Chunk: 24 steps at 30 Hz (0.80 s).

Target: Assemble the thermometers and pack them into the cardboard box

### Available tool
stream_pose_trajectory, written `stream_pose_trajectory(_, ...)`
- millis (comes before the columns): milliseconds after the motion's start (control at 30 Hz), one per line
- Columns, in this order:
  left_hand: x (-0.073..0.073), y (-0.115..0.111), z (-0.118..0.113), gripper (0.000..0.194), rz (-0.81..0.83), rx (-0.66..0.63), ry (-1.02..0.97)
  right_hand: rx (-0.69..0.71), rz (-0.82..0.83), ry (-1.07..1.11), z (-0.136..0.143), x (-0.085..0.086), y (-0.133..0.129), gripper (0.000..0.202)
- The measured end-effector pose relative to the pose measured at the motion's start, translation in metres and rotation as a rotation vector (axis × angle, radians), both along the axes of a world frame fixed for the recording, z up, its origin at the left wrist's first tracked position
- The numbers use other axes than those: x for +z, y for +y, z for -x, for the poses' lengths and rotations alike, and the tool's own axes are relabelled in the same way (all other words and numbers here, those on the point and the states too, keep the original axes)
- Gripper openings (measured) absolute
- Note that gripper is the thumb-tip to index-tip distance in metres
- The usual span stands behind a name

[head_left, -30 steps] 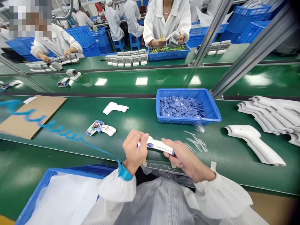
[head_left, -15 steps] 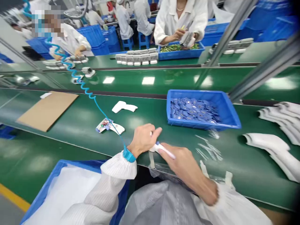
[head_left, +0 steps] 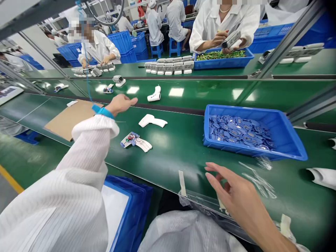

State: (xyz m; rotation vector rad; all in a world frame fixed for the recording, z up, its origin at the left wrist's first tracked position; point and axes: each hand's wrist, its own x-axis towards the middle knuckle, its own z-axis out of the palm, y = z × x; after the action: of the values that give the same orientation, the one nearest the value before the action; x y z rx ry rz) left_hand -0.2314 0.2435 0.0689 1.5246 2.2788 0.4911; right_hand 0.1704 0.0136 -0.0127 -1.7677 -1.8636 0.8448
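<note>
My left hand (head_left: 122,104), with a blue strap (head_left: 103,111) on its wrist, reaches over the bench's far edge, thumb stretched out; nothing shows in it. To its right, a white gun-shaped device (head_left: 154,93) lies on the green conveyor belt (head_left: 189,99). Nearer me on the bench are a white gun-shaped shell half (head_left: 152,121) and an opened half (head_left: 135,141) with wires and blue parts inside. My right hand (head_left: 233,189) hovers above the front of the bench, fingers apart and holding nothing. Thin clear strips (head_left: 258,180) lie just right of it.
A blue tray (head_left: 291,140) of blue flat parts (head_left: 236,131) stands on the right. White shells (head_left: 324,176) lie at the right edge. Cardboard (head_left: 63,119) covers part of the left bench. Metal posts (head_left: 286,42) rise ahead. Two co-workers (head_left: 223,31) handle grey-white devices across the belt.
My hands have parted. The white device they held is gone from them, and a similar one now lies on the belt. My left hand has moved forward and left; my right hand has opened.
</note>
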Motion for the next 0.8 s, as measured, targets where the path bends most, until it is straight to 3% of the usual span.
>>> stream_pose_trajectory(67,-0.015,-0.037,0.017,0.052,0.09,-0.014,0.017,-0.025,0.018,-0.017,-0.009,-0.005,0.0,0.044)
stream_pose_trajectory(167,-0.049,-0.098,0.023,0.053,0.222,-0.063,-0.062,-0.025,0.044,-0.028,-0.012,-0.009,0.003,0.043)
stream_pose_trajectory(300,-0.084,-0.157,-0.012,0.046,0.151,-0.151,-0.242,0.067,-0.019,0.003,0.012,-0.005,0.015,0.038)
stream_pose_trajectory(433,-0.08,-0.192,-0.073,0.033,-0.089,-0.261,-0.591,0.271,-0.208,0.025,0.045,0.008,0.028,0.047)
stream_pose_trajectory(500,-0.072,-0.203,-0.1,0.03,-0.115,-0.301,-0.701,0.375,-0.182,0.039,0.054,0.017,0.032,0.051)
stream_pose_trajectory(567,-0.067,-0.211,-0.119,0.029,-0.113,-0.332,-0.753,0.442,-0.058,0.06,0.057,0.025,0.033,0.039)
stream_pose_trajectory(667,-0.07,-0.215,-0.135,0.032,-0.09,-0.364,-0.824,0.44,0.111,0.107,0.054,0.034,0.03,0.036)
stream_pose_trajectory(800,-0.078,-0.215,-0.141,0.033,-0.007,-0.349,-0.928,0.331,0.22,0.187,0.05,0.032,0.019,0.04)
